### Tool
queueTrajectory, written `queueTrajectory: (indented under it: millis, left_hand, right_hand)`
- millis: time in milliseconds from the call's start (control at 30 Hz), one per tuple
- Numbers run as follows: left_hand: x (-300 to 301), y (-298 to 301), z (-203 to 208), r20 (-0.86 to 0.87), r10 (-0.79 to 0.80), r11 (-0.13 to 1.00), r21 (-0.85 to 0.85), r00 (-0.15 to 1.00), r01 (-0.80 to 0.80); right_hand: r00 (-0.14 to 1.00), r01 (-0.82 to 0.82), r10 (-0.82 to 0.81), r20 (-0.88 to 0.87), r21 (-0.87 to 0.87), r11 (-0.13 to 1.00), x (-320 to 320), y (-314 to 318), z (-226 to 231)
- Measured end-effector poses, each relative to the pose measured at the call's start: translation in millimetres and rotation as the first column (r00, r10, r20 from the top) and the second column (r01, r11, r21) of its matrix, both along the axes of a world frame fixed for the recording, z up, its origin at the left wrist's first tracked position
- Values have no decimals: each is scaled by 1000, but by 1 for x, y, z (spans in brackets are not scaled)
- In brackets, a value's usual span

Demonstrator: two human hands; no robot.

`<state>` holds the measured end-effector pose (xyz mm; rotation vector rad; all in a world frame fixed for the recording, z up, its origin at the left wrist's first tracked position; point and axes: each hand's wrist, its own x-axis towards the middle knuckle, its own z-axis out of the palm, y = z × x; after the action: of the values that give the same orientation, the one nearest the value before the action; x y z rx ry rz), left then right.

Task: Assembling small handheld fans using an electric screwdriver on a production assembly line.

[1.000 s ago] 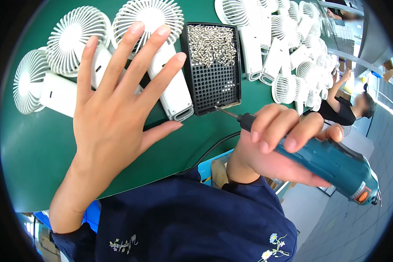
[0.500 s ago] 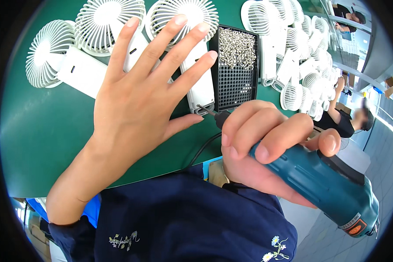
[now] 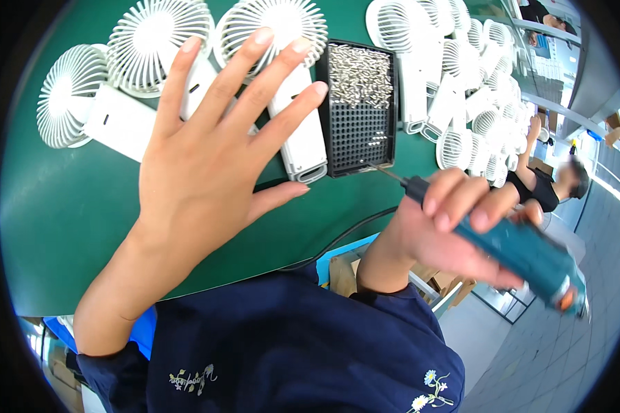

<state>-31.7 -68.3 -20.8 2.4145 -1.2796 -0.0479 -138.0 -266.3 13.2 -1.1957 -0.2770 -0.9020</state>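
My left hand [image 3: 200, 151] is spread with fingers apart over several white handheld fans. Its fingertips reach across the handle and round grille of the rightmost fan [image 3: 302, 131] in this row. Part of the middle fan [image 3: 160, 41] is hidden beneath the fingers, and the left fan [image 3: 120, 120] lies angled beside the hand. My right hand [image 3: 455, 227] is wrapped around a teal electric screwdriver [image 3: 513, 251]. The thin bit points at the front edge of a black screw tray [image 3: 332, 148]. Small silver screws [image 3: 362, 72] heap at its far end, with a few standing in holes nearer the front.
A crowded group of white fans [image 3: 455, 82] lies on the right of the green table [image 3: 62, 227]. The screwdriver's black cord [image 3: 337, 239] runs over the table's front edge. Beyond the table at right, a person in black [image 3: 541, 189] sits, and another is farther back.
The screwdriver has moved right, its bit leaving the base of the rightmost fan's handle for the tray's front edge. My left hand remains spread over the fans; the view has shifted slightly.
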Motion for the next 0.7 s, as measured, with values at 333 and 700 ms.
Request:
queueTrajectory:
  millis: [333,700]
  left_hand:
    - [1,-4,2,55,-7,998,56,998,4]
    - [2,-7,2,60,-20,998,68,998,16]
  right_hand:
    - [999,-45,47,-18,84,995,-4,-20,-18]
    - [998,-39,42,-53,48,998,2,-19,-23]
